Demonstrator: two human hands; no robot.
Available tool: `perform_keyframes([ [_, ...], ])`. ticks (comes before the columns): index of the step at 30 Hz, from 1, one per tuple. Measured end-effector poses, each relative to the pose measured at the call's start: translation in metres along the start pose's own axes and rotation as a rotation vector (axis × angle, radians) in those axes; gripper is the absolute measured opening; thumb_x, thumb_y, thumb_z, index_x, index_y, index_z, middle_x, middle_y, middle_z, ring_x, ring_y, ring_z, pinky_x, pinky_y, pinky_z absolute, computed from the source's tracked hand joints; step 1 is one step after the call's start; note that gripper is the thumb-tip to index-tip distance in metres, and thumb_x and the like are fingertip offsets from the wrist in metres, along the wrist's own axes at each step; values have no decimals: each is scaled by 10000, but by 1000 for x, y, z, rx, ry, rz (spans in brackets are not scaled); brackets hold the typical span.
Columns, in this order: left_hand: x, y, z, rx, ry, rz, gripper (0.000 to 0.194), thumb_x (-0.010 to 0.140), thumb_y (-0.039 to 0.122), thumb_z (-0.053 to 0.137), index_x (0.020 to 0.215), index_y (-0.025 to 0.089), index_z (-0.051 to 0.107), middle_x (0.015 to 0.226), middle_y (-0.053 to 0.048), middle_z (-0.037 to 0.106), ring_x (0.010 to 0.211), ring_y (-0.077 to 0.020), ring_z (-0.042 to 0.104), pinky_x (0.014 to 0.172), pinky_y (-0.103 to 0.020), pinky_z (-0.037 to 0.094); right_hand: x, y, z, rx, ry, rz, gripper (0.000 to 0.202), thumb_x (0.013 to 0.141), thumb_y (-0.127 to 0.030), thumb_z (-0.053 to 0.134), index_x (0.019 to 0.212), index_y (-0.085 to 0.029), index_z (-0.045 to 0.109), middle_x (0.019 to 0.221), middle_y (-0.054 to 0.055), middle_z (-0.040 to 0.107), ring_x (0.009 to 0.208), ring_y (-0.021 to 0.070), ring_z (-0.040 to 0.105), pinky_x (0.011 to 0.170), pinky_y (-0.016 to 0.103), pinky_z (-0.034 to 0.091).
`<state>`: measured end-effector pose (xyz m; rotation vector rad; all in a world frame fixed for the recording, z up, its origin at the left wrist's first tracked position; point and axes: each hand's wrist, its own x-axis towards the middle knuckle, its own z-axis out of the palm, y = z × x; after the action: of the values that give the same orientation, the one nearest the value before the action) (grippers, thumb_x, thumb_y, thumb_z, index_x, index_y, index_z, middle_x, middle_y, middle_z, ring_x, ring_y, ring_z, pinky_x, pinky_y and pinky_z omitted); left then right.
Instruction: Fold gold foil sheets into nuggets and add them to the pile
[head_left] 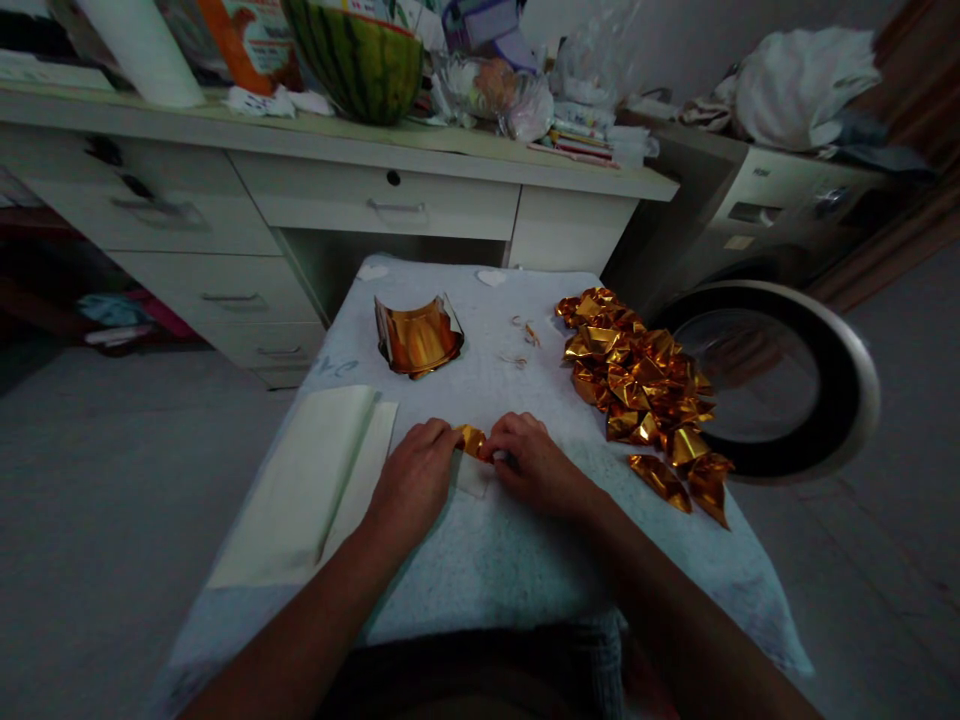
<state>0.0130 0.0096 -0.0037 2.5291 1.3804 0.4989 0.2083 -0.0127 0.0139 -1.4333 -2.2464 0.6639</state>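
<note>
Between my two hands, low over the cloth-covered table, is a small gold foil piece. My left hand pinches its left end, and my right hand has its fingers closed on the right end. A pale, thin square lies under the foil. Beyond my hands sits a curved stack of gold foil sheets. Folded cream paper lies to the left. On the right is a heap of twisted gold foil pieces.
Small twisted strands lie at the table's middle. Behind stands a white desk with drawers, bearing a cut watermelon, a white roll and plastic bags. A washing machine with its round door open is at the right.
</note>
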Motion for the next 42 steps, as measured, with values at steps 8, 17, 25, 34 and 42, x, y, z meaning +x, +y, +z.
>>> perform_keyframes([
  [8,1,-3,-10,-13,-116,47,193,869,45,461,878,182,597,899,-51,589,858,-228,544,756,-354,463,-7,-12,-9,-110,-100,-108,324,751,-157,659,1069,-191,610,1067,75,600,1009,243,477,903,396,369],
  [17,-13,-8,-19,-227,-172,95,120,816,149,605,927,192,593,1112,-74,524,1049,-249,504,933,-424,437,-11,-3,5,-131,-37,-217,142,851,-183,633,988,-216,647,1105,66,603,1029,221,517,908,377,373],
  [25,-15,-5,-12,-283,-90,50,36,828,234,637,841,207,616,1083,-63,518,1056,-255,504,930,-438,442,-6,1,16,1,78,-136,48,869,-154,632,844,-191,616,956,34,641,929,186,540,856,340,381],
  [34,-14,-1,-9,-291,-49,-11,103,846,190,550,760,192,607,1047,-74,529,1020,-253,513,906,-446,452,-3,-2,14,149,133,-19,160,826,-132,666,918,-208,559,901,6,634,850,169,540,819,326,392],
  [42,-12,3,-4,-267,0,-64,64,788,154,580,743,199,588,1023,-61,546,982,-244,527,880,-432,467,1,-5,16,170,123,76,218,811,-119,682,959,-220,558,904,-7,651,881,169,558,836,334,390],
])
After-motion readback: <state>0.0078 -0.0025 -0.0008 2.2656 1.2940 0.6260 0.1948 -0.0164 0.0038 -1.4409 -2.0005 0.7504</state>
